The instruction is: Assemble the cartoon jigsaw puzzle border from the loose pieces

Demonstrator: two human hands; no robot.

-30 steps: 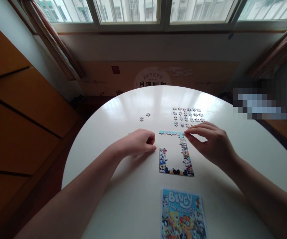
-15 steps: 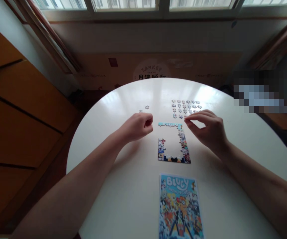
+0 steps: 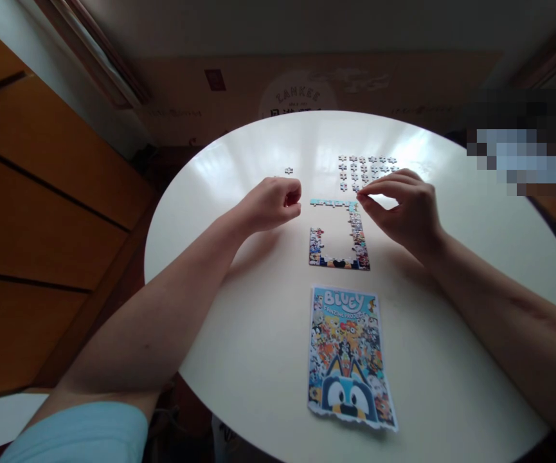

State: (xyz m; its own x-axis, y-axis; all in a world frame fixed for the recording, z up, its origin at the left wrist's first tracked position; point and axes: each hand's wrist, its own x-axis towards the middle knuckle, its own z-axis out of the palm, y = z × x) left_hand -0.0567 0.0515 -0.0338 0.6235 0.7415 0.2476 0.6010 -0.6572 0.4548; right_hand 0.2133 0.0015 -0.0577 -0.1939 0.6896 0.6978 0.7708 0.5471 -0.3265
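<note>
Right hand (image 3: 398,206): thumb and fingertips together beside the top-right corner of the incomplete rectangular frame of interlocked, multicoloured puzzle pieces (image 3: 360,239). Left hand (image 3: 272,202): fingers curled, apart from the frame, over the smooth white round table (image 3: 258,321).

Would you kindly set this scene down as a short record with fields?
surface: white table with a rounded edge
left hand: loosely curled, left of the puzzle border; contents hidden
right hand: thumb and forefinger pinched near the border's far right corner; whether on a piece, unclear
border state: partly joined, gap on its left side
loose pieces: in rows beyond the border
printed sheet: picture side up, nearer than the border, reading "BLUEY"
</note>
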